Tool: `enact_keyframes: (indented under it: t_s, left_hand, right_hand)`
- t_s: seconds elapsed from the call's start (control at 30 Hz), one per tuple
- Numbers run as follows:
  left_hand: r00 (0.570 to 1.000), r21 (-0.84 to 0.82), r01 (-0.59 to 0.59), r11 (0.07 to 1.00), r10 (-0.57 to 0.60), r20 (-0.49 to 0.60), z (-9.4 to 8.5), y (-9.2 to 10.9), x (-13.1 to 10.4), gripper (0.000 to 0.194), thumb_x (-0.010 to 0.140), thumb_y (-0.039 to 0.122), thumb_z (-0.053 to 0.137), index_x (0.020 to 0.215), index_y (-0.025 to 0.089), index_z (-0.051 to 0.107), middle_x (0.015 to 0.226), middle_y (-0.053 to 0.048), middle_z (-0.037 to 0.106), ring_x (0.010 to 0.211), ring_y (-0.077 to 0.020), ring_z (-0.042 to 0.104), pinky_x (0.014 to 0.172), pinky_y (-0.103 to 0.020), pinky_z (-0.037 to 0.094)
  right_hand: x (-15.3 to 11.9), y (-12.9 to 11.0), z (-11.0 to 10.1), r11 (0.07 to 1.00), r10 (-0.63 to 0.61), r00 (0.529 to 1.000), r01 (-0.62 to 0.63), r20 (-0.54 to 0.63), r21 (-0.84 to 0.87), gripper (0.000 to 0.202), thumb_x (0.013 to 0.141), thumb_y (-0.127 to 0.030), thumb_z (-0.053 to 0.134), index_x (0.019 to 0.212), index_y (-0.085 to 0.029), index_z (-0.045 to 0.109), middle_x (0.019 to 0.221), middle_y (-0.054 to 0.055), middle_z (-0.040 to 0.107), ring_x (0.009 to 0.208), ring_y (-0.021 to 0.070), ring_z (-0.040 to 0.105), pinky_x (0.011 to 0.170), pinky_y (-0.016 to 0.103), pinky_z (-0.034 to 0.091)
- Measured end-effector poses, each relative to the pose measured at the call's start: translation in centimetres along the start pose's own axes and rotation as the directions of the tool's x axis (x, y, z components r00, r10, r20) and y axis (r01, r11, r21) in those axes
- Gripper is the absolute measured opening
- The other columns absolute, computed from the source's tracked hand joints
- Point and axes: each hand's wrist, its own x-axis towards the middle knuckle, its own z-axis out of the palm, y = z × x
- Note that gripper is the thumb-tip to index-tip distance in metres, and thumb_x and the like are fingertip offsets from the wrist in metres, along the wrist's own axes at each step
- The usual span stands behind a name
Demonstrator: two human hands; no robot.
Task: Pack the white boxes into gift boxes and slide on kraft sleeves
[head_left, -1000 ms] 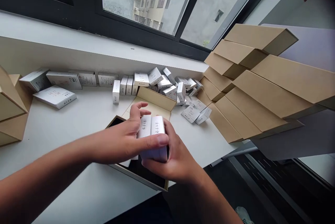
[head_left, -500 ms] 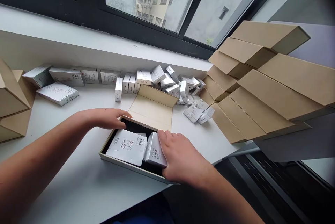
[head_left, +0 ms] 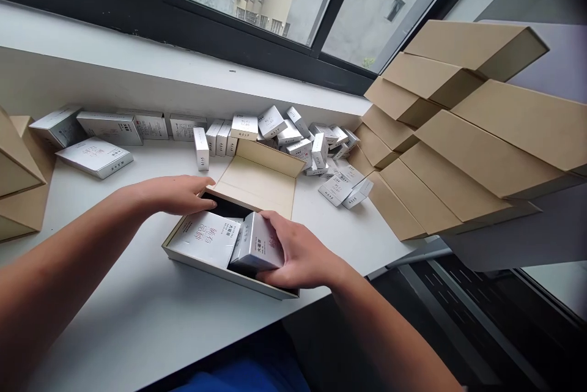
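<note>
A cream cardboard gift box (head_left: pixel 202 265) lies on the white table with its lid (head_left: pixel 259 187) folded back toward the window. Inside, its left part holds a flat white tea box (head_left: pixel 206 240) with red and black lettering. My right hand (head_left: pixel 305 252) grips a smaller silvery-white tea box (head_left: pixel 262 246), thumb at the near side and fingers over the far edge. That box sits tilted in the right part of the gift box. My left hand (head_left: pixel 183 194) holds the gift box's back left edge, thumb over the rim; some of its fingers are hidden.
Along the wall under the window stand and lie several white tea boxes (head_left: pixel 110 128), with a loose pile (head_left: pixel 300 150) behind the lid. Stacked tan boxes (head_left: pixel 440 178) rise at the right, and more tan boxes (head_left: pixel 21 172) stand at the left. The table's front edge runs close below.
The smaller tea box in my right hand has tilted up more, its right side raised. The view has shifted slightly, so the gift box appears a little further left and higher.
</note>
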Motion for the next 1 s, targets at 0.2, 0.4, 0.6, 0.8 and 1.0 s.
enact_keyframes:
  t_s: [0.2,0.4,0.6,0.8,1.0]
  left_hand:
    - [0.967,-0.087,-0.196,0.977,0.178,-0.184,-0.8,2.6,-2.6,0.084,0.085,0.073,0.048,0.153,0.025,0.041,0.157,-0.01,0.045,0.135,-0.0349,0.051,0.108,-0.043,0.042]
    - [0.807,-0.086,-0.59,0.803,0.58,-0.113,0.4,4.3,-3.9,0.082,0.077,0.061,0.072,0.15,0.034,0.044,0.152,-0.004,0.051,0.136,-0.031,0.05,0.108,-0.037,0.045]
    - [0.786,0.083,-0.611,0.787,0.616,-0.051,4.1,6.5,-3.1,0.054,0.078,0.043,0.073,0.128,0.027,0.064,0.144,-0.006,0.059,0.151,-0.0341,0.027,0.124,-0.056,0.018]
    - [0.765,0.078,-0.63,0.773,0.634,-0.111,4.9,7.7,-3.4,0.03,0.085,0.053,0.066,0.103,0.029,0.071,0.134,-0.001,0.066,0.149,-0.0305,0.029,0.123,-0.059,-0.007]
    - [0.8,-0.006,-0.585,0.811,0.577,-0.164,4.3,8.2,-3.4,0.031,0.074,0.054,0.074,0.09,0.028,0.066,0.097,0.0,0.071,0.122,-0.0305,0.052,0.121,-0.058,0.001]
  right_hand:
    - [0.5,2.8,-0.7,0.628,-0.165,0.978,0.204,-0.128,0.751,0.067,0.062,-0.029,0.084,0.12,-0.022,0.052,0.119,0.008,0.059,0.102,0.0234,0.061,0.094,0.043,0.049]
    - [0.7,2.2,-1.2,0.199,-0.336,0.931,0.22,-0.145,0.955,0.073,0.065,-0.034,0.057,0.135,-0.017,0.051,0.126,0.013,0.063,0.095,0.0292,0.067,0.087,0.053,0.053]
    - [1.0,2.3,-1.1,0.068,-0.495,0.869,0.058,-0.017,0.996,0.085,0.063,-0.045,0.058,0.142,-0.015,0.043,0.122,0.016,0.064,0.09,0.032,0.068,0.077,0.056,0.056]
    - [0.7,1.8,0.0,0.126,-0.406,0.914,0.053,0.002,0.991,0.089,0.061,-0.041,0.06,0.143,-0.016,0.038,0.121,0.018,0.061,0.091,0.0317,0.065,0.077,0.06,0.056]
    - [0.3,0.1,0.1,0.296,-0.172,0.984,0.104,-0.054,0.949,0.105,0.052,-0.038,0.065,0.149,-0.025,0.026,0.138,0.019,0.05,0.106,0.0368,0.06,0.072,0.051,0.058]
